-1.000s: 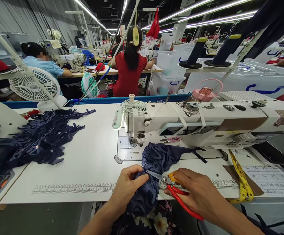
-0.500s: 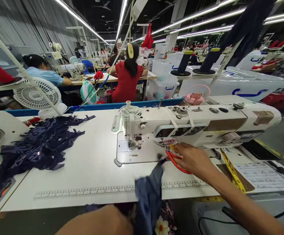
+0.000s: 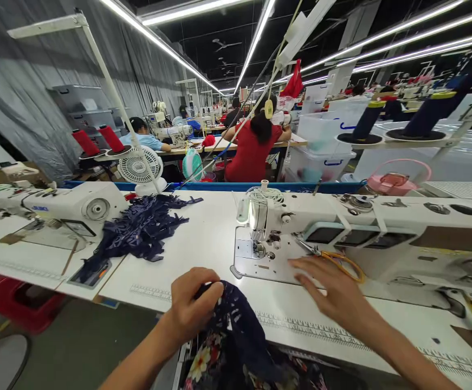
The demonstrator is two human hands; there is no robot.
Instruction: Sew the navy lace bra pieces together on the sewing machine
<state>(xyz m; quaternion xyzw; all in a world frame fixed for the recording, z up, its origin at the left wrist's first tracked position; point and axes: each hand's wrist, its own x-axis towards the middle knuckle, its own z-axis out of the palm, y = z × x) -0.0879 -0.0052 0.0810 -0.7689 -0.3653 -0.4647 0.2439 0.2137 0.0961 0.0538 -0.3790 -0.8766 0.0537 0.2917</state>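
My left hand [image 3: 195, 303] is closed around a navy piece of fabric [image 3: 239, 319] at the table's front edge. The fabric hangs down toward my lap, over dark floral cloth [image 3: 203, 360]. With fingers stretched out, my right hand [image 3: 333, 287] is open over the white table, beside a pair of scissors [image 3: 343, 264] with yellow-orange handles. Those scissors lie at the foot of the sewing machine [image 3: 284, 216], their blades pointing toward its needle area. Part of the handles is hidden behind the fingers.
A heap of navy fabric strips [image 3: 146, 225] lies left of the sewing machine, near a second sewing machine [image 3: 77, 208]. A printed ruler [image 3: 301, 325] runs along the front edge. A white fan [image 3: 140, 165] and co-workers, one in a red shirt [image 3: 252, 151], are beyond.
The view has swung left. My right hand held red-handled scissors; now it is empty and spread. My left hand, blurred low before, has risen and shows gripping navy fabric.
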